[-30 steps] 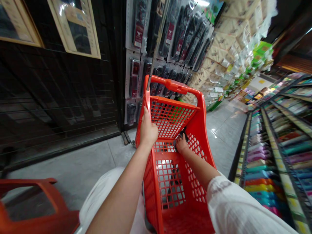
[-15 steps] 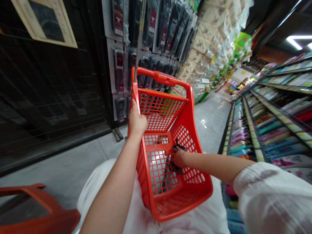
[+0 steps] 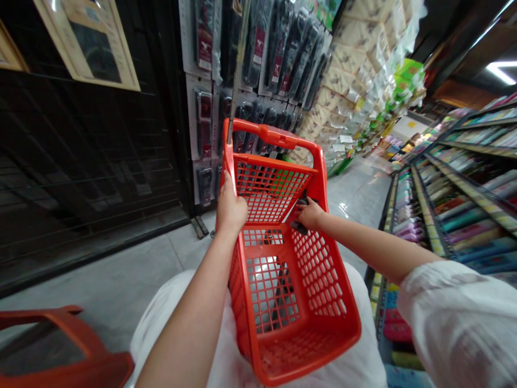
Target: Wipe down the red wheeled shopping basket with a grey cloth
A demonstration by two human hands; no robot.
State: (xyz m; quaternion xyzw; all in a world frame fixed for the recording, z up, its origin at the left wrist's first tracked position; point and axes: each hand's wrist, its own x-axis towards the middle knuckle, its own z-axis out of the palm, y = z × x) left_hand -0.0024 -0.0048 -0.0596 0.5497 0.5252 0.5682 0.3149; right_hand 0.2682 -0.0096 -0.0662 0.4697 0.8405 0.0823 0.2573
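A red plastic basket cart (image 3: 293, 372) stands between my knees, its long front opening facing up. My left hand (image 3: 232, 210) is closed round its left side rail below the handle. Inside the basket, near the upper right wall, my right hand (image 3: 310, 214) is closed on a dark, crumpled cloth-like item (image 3: 299, 227). Parts of that dark item show above and below my fingers. The red grid flap (image 3: 270, 188) lies between my two hands, under the handle.
Packaged dark goods (image 3: 258, 54) hang on a rack behind the cart. Stacked beige packs (image 3: 343, 81) rise beyond it. Shelves of colourful packages (image 3: 456, 205) run along the right. Another red basket (image 3: 92, 355) is at the lower left, on the grey tiled floor (image 3: 153, 264).
My right hand has moved up inside the basket with the dark item, from the middle toward the handle end. My left hand still holds the side rail.
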